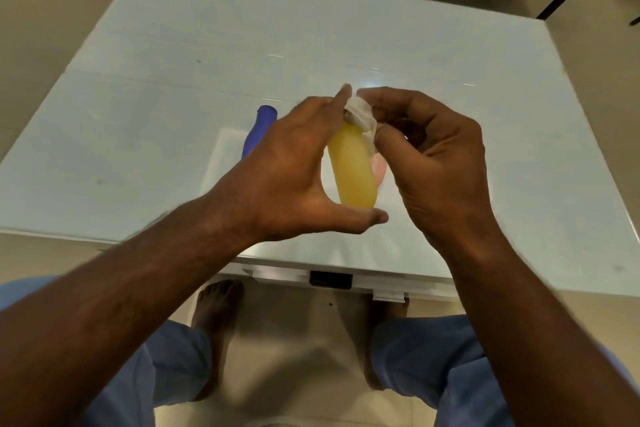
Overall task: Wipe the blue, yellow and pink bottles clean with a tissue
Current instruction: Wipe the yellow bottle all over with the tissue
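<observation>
My left hand (294,170) holds the yellow bottle (353,166) above the table, thumb under its base and fingers reaching up to its top end. My right hand (433,156) pinches a crumpled white tissue (362,116) against the bottle's upper end. The blue bottle (258,128) lies on the table behind my left hand, mostly hidden by it. A sliver of the pink bottle (378,166) shows between the yellow bottle and my right hand.
The pale glass table (173,87) fills the view, its near edge just below my hands. A flat white sheet (225,156) lies under the bottles. Dark furniture legs (554,3) stand beyond the far right corner.
</observation>
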### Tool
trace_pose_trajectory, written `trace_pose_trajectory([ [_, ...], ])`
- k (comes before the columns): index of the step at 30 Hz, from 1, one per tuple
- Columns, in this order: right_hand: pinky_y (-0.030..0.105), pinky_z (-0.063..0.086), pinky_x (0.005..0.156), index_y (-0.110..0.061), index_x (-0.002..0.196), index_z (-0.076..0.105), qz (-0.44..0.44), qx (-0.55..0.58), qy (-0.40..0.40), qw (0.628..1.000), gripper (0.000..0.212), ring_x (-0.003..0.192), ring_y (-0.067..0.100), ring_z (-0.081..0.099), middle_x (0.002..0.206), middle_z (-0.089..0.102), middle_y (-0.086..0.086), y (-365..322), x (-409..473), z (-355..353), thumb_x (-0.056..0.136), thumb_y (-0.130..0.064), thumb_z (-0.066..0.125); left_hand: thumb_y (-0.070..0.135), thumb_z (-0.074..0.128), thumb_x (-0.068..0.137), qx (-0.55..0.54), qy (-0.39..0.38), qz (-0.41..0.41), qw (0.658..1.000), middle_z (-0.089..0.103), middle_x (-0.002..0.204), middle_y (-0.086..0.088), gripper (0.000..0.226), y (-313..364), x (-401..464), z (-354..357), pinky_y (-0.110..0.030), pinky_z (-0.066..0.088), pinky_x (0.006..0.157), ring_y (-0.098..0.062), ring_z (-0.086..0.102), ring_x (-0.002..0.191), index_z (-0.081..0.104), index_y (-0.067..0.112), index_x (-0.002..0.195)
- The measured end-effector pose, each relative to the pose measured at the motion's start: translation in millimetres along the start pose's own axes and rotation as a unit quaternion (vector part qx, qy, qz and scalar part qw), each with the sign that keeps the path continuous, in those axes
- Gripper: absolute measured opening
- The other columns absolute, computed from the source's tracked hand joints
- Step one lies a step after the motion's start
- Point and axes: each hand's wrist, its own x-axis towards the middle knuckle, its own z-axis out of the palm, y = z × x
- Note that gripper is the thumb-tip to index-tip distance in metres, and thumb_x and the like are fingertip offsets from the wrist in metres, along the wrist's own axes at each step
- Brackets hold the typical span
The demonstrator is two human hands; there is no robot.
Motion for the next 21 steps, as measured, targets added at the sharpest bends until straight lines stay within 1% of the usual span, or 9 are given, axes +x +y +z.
trace_pose_trajectory([
  [2,0.026,0.063,0.084,-0.02,0.103,0.08,-0.023,-0.021,-0.012,0.999,0.029,0.098,0.009,0.074,0.1,0.078,-0.005,1,0,0,0.093,0.0,0.06,0.084,0.072,0.059,-0.001,0.018,-0.012,1.0,0.045,0.155,0.006,0.132,-4,2,-4,-0.04,0.05,0.109,-0.013,0.05,0.136,0.019,0.021,0.163],
  [4,0.016,0.055,0.073,-0.022,0.088,0.08,-0.052,-0.052,-0.04,0.996,0.03,0.094,0.008,0.071,0.094,0.073,-0.006,-1,-3,1,0.087,-0.001,0.06,0.086,0.07,0.058,0.012,0.04,-0.03,0.999,0.048,0.154,0.005,0.134,-9,4,-9,-0.041,0.05,0.109,-0.012,0.051,0.134,0.021,0.018,0.163],
  [6,0.015,0.05,0.067,-0.024,0.083,0.08,-0.076,-0.075,-0.052,0.993,0.03,0.092,0.011,0.069,0.092,0.07,-0.004,-1,-6,1,0.084,-0.001,0.061,0.085,0.071,0.058,0.018,0.041,-0.033,0.998,0.05,0.152,0.004,0.135,-11,5,-11,-0.04,0.051,0.108,-0.013,0.053,0.132,0.02,0.017,0.163],
  [11,0.018,0.055,0.076,-0.023,0.102,0.082,-0.095,-0.117,-0.021,0.988,0.029,0.096,0.006,0.07,0.099,0.072,-0.005,5,-3,1,0.09,-0.009,0.059,0.077,0.078,0.061,0.0,-0.034,0.019,0.999,0.047,0.151,0.007,0.139,-3,-3,-1,-0.035,0.049,0.109,-0.009,0.05,0.132,0.006,0.019,0.165],
  [14,0.02,0.054,0.074,-0.015,0.088,0.086,-0.11,-0.129,-0.04,0.985,0.028,0.09,0.011,0.071,0.093,0.073,-0.003,5,-4,-1,0.087,-0.004,0.06,0.078,0.077,0.06,-0.001,-0.011,0.008,1.0,0.05,0.149,0.005,0.141,-6,0,-3,-0.036,0.049,0.108,-0.01,0.052,0.13,0.006,0.017,0.165],
  [16,0.015,0.048,0.069,-0.013,0.076,0.084,-0.124,-0.13,-0.059,0.982,0.029,0.082,0.011,0.07,0.086,0.073,-0.001,3,-7,-2,0.082,0.002,0.06,0.077,0.075,0.059,0.013,0.018,-0.002,1.0,0.051,0.147,0.003,0.139,-10,3,-8,-0.035,0.048,0.108,-0.008,0.051,0.127,0.009,0.014,0.164],
  [17,0.012,0.046,0.069,-0.013,0.076,0.084,-0.128,-0.132,-0.058,0.981,0.029,0.081,0.01,0.07,0.085,0.073,-0.001,2,-8,-1,0.081,0.004,0.061,0.077,0.075,0.06,0.024,0.025,0.002,0.999,0.051,0.147,0.002,0.138,-11,3,-10,-0.034,0.047,0.107,-0.007,0.05,0.126,0.01,0.012,0.164],
  [19,0.009,0.045,0.071,-0.014,0.085,0.086,-0.13,-0.138,-0.038,0.981,0.03,0.085,0.005,0.069,0.089,0.073,-0.003,4,-8,0,0.085,0.003,0.061,0.074,0.076,0.064,0.042,0.017,0.028,0.999,0.05,0.148,0.0,0.136,-11,1,-8,-0.035,0.047,0.107,-0.008,0.048,0.127,0.01,0.011,0.164],
  [21,0.008,0.047,0.077,-0.016,0.101,0.085,-0.13,-0.149,-0.018,0.98,0.031,0.092,0.001,0.067,0.098,0.072,-0.006,5,-6,2,0.089,-0.003,0.06,0.074,0.076,0.065,0.043,-0.009,0.04,0.998,0.047,0.152,0.001,0.136,-7,-2,-4,-0.038,0.046,0.11,-0.012,0.048,0.133,0.005,0.014,0.164],
])
